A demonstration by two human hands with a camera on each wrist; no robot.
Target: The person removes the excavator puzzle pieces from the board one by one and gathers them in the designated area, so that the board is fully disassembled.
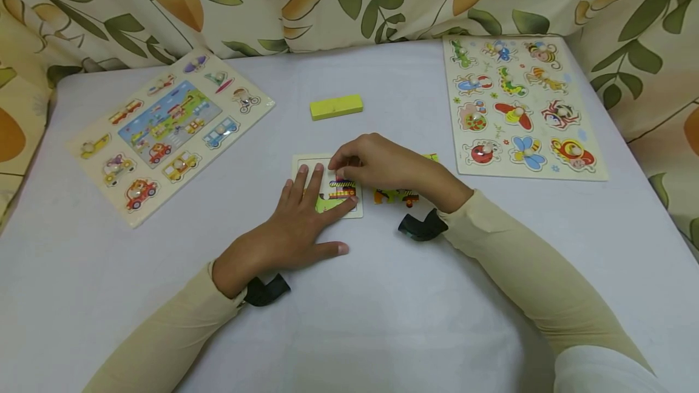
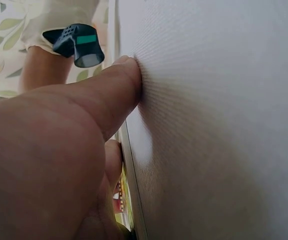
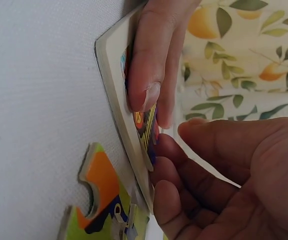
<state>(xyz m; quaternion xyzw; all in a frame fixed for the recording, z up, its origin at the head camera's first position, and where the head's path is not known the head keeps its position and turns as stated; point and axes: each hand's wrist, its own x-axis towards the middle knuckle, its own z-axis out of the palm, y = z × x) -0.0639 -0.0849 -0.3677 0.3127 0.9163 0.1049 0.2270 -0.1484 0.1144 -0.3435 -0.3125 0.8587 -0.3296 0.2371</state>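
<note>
A small jigsaw board (image 1: pixel 299 161) with a pale frame lies on the table, partly filled with coloured puzzle pieces (image 1: pixel 343 190). My left hand (image 1: pixel 295 226) rests over its left part with the fingers spread. Its thumb lies on the cloth, as the left wrist view shows. From the right, my right hand (image 1: pixel 382 165) reaches over the top of the board, fingers curled and fingertips close to the pieces. I cannot tell whether a piece is between them. Loose puzzle pieces (image 3: pixel 104 175) lie beside the board, partly under the right hand and wrist.
A yellow block (image 1: pixel 336 107) sits behind the jigsaw board. At the left lies a vehicle peg puzzle (image 1: pixel 196 156), and an insect peg puzzle (image 1: pixel 486 138) is at the back right. A leaf-patterned curtain (image 1: pixel 338 5) borders the far side of the white-covered table (image 1: pixel 382 308).
</note>
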